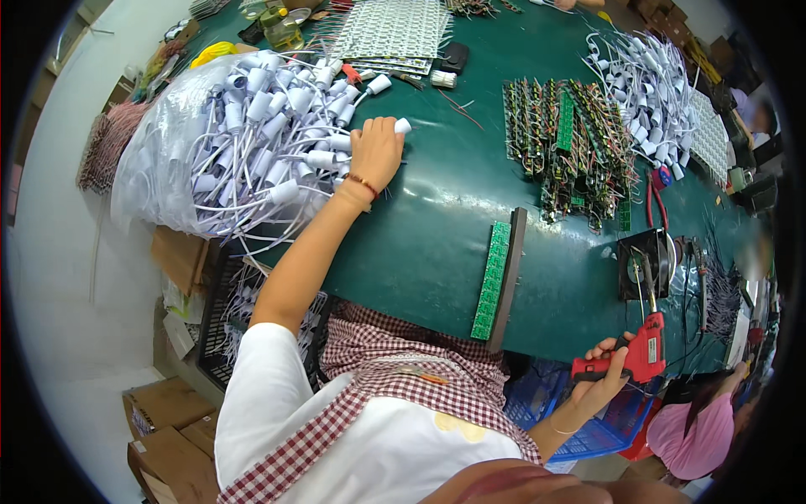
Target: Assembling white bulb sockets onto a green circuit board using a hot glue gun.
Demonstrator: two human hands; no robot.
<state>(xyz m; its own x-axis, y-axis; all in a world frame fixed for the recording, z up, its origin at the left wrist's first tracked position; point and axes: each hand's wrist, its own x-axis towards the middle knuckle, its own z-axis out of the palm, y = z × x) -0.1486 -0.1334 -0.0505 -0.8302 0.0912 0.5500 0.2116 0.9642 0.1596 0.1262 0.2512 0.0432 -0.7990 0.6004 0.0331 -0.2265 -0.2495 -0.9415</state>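
Observation:
At the right edge of a heap of white corded sockets (262,160), my left hand (376,158) has its fingers closed round one white socket (402,126). The end of that socket sticks out past my fingers; its cord is mostly hidden by the hand. Down at the right, by the table's near edge, my right hand (606,370) grips a red soldering gun (646,349) by its handle. The gun's thin tip points up and away. Between my hands, a green circuit board strip (490,281) lies along a dark bar (509,277) on the table.
Wired circuit boards (567,155) are piled at the far right, beside more white corded sockets (651,92). A black fan (642,260) stands just beyond the soldering gun. White board panels (390,34) are stacked at the back. A person in pink (693,437) is at the lower right.

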